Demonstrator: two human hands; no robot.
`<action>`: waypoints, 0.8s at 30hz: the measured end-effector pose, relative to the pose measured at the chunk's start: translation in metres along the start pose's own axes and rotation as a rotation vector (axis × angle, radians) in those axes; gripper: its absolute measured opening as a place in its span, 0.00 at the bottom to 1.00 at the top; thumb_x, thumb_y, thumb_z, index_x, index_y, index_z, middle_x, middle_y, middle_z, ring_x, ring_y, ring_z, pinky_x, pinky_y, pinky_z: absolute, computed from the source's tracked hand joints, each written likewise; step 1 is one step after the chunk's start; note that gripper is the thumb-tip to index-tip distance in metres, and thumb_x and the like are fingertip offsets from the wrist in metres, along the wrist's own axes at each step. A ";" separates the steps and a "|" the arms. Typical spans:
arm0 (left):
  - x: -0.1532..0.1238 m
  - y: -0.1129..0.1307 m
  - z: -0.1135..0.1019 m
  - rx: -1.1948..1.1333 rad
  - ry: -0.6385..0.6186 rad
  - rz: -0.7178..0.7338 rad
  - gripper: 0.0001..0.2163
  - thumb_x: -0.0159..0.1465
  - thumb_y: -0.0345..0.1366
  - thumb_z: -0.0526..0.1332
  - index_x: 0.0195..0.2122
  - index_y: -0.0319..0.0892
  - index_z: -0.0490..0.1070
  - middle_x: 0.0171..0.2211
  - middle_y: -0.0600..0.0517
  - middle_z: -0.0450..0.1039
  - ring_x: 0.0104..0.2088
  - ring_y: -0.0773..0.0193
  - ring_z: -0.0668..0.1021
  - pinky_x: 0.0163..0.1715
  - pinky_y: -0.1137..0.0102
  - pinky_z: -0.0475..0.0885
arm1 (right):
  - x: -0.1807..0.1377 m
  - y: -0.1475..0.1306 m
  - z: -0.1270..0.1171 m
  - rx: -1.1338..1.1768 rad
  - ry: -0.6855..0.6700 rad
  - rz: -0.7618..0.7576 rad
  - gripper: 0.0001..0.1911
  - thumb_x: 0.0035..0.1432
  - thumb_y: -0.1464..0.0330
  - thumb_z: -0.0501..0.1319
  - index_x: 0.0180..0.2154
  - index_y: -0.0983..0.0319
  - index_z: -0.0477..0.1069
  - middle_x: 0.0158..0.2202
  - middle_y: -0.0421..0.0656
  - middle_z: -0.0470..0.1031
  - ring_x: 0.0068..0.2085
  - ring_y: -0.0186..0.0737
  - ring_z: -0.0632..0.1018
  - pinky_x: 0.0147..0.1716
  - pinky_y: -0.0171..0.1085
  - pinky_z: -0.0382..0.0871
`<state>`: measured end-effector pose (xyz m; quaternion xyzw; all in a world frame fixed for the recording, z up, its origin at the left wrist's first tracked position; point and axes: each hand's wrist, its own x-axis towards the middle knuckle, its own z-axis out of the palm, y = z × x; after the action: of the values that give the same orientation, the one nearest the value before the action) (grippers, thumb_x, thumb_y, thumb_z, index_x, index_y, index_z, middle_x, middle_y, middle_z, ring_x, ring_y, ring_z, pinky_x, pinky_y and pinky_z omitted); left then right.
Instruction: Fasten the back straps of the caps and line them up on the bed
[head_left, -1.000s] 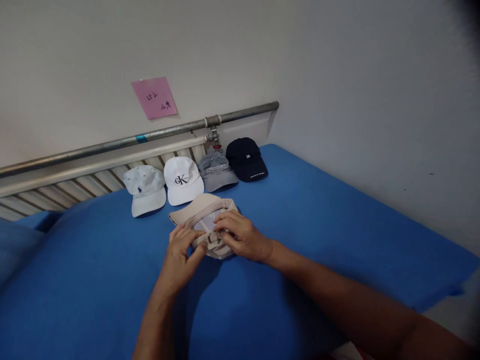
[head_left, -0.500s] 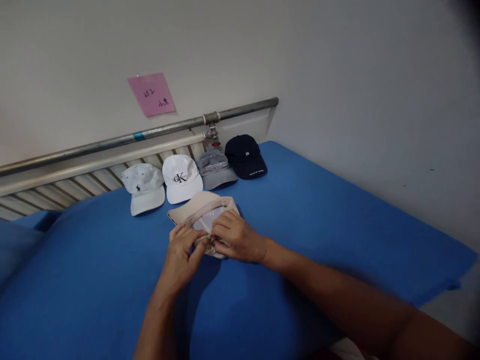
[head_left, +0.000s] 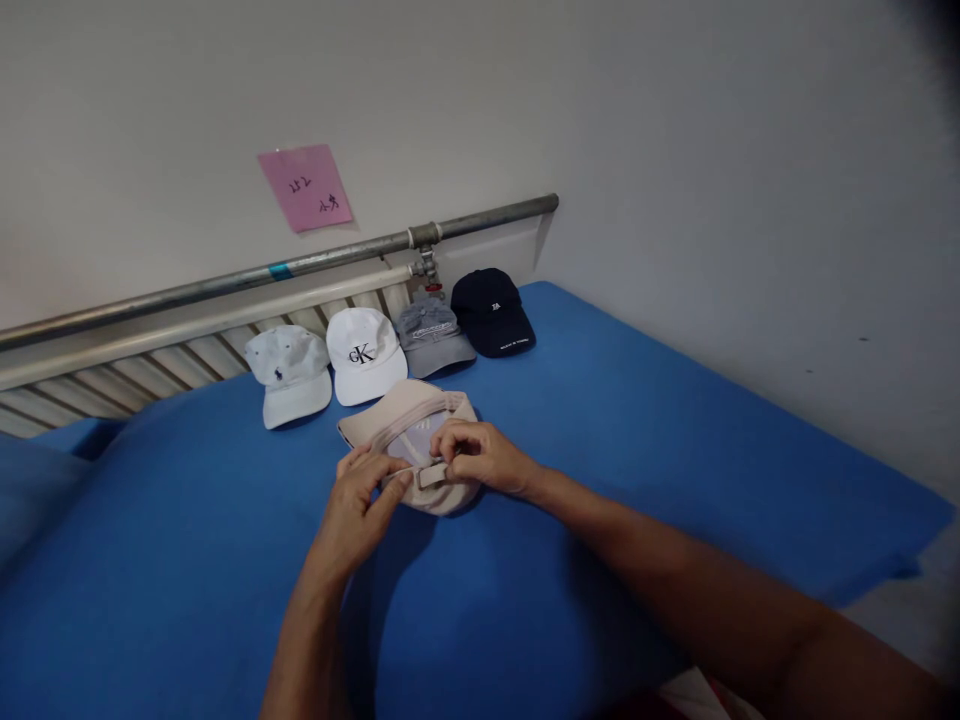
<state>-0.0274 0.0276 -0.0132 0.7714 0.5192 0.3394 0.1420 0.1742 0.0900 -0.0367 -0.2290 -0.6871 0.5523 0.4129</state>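
A beige cap (head_left: 405, 415) lies upside down on the blue sheet (head_left: 615, 420), its back strap facing me. My left hand (head_left: 358, 510) pinches the left end of the strap (head_left: 424, 474), thumb and fingers closed on it. My right hand (head_left: 481, 456) grips the strap's right end by the small buckle, fingers curled. The two hands are close together over the cap's rear opening.
Behind the beige cap, several caps sit in a row: a pale one (head_left: 289, 374), a white one with a black logo (head_left: 364, 353), a grey one (head_left: 432, 336) and a dark navy one (head_left: 493, 311). A metal pipe (head_left: 315, 263) and a pink note (head_left: 305, 187) are on the wall.
My right hand has slid to the right along the strap, uncovering the buckle and pulling the strap straighter. My left hand has stayed pinched on the strap's left end.
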 end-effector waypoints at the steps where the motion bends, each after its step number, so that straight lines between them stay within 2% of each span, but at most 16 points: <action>1: 0.000 0.000 0.000 -0.001 0.010 -0.001 0.11 0.63 0.45 0.58 0.32 0.47 0.76 0.30 0.53 0.79 0.37 0.56 0.78 0.56 0.49 0.62 | 0.000 0.000 -0.001 0.080 0.013 0.049 0.05 0.41 0.73 0.60 0.21 0.62 0.63 0.32 0.39 0.70 0.30 0.32 0.69 0.28 0.32 0.63; 4: -0.001 0.001 0.003 -0.008 -0.018 -0.023 0.11 0.59 0.47 0.63 0.36 0.48 0.78 0.32 0.52 0.80 0.39 0.53 0.78 0.54 0.50 0.65 | 0.001 0.003 -0.001 0.253 0.050 0.127 0.05 0.42 0.72 0.59 0.22 0.62 0.62 0.31 0.39 0.70 0.26 0.30 0.68 0.23 0.31 0.61; 6: -0.002 0.002 0.005 -0.017 -0.099 -0.021 0.10 0.60 0.46 0.62 0.37 0.50 0.79 0.33 0.53 0.80 0.38 0.54 0.78 0.54 0.51 0.66 | 0.002 0.006 -0.001 0.231 0.077 0.095 0.02 0.43 0.73 0.59 0.23 0.62 0.65 0.33 0.40 0.73 0.29 0.33 0.72 0.27 0.32 0.66; 8: -0.002 0.002 0.007 -0.027 -0.153 -0.004 0.09 0.63 0.44 0.60 0.38 0.52 0.79 0.34 0.54 0.81 0.38 0.55 0.79 0.54 0.51 0.65 | 0.003 0.007 -0.003 0.096 0.133 0.003 0.04 0.47 0.75 0.57 0.27 0.62 0.69 0.38 0.42 0.75 0.37 0.36 0.75 0.38 0.37 0.71; 11: -0.003 0.000 0.007 -0.049 -0.140 -0.003 0.10 0.64 0.42 0.58 0.42 0.54 0.78 0.39 0.53 0.81 0.44 0.53 0.78 0.55 0.50 0.64 | 0.003 0.009 -0.007 -0.230 0.125 -0.210 0.12 0.53 0.77 0.54 0.35 0.60 0.74 0.44 0.44 0.77 0.49 0.39 0.75 0.53 0.44 0.66; 13: -0.004 0.000 0.006 -0.065 -0.139 -0.010 0.10 0.65 0.41 0.58 0.43 0.54 0.78 0.41 0.53 0.81 0.46 0.53 0.77 0.54 0.50 0.65 | 0.003 0.010 -0.010 -0.440 0.030 -0.324 0.16 0.54 0.78 0.54 0.39 0.60 0.75 0.48 0.44 0.76 0.53 0.40 0.73 0.57 0.47 0.61; 16: -0.004 0.000 0.004 -0.066 -0.165 0.002 0.10 0.65 0.39 0.57 0.43 0.57 0.78 0.40 0.55 0.81 0.44 0.53 0.78 0.55 0.49 0.65 | 0.002 0.012 -0.013 -0.632 -0.071 -0.400 0.16 0.55 0.77 0.57 0.44 0.60 0.75 0.53 0.46 0.73 0.56 0.42 0.69 0.58 0.49 0.60; 20: -0.004 -0.001 0.004 -0.058 -0.158 0.044 0.11 0.65 0.41 0.57 0.43 0.58 0.78 0.40 0.54 0.81 0.44 0.52 0.79 0.53 0.49 0.66 | 0.001 0.012 -0.012 -0.712 -0.120 -0.408 0.08 0.56 0.75 0.60 0.38 0.60 0.75 0.54 0.47 0.72 0.57 0.42 0.68 0.57 0.48 0.61; 22: -0.004 -0.003 0.004 -0.068 -0.120 0.056 0.11 0.65 0.41 0.57 0.43 0.56 0.78 0.40 0.53 0.81 0.45 0.51 0.78 0.53 0.50 0.67 | 0.002 0.013 -0.011 -0.714 -0.076 -0.387 0.07 0.57 0.75 0.58 0.35 0.61 0.73 0.51 0.47 0.73 0.56 0.41 0.69 0.57 0.47 0.61; 24: -0.004 -0.005 0.005 -0.096 -0.104 0.055 0.11 0.65 0.41 0.57 0.43 0.54 0.78 0.40 0.52 0.81 0.46 0.52 0.78 0.54 0.50 0.67 | 0.005 0.015 -0.011 -0.675 0.023 -0.321 0.07 0.56 0.77 0.56 0.33 0.62 0.71 0.48 0.47 0.74 0.53 0.41 0.70 0.56 0.46 0.60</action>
<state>-0.0289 0.0265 -0.0213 0.7944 0.4727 0.3270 0.1963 0.1780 0.1041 -0.0485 -0.2478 -0.8529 0.2203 0.4033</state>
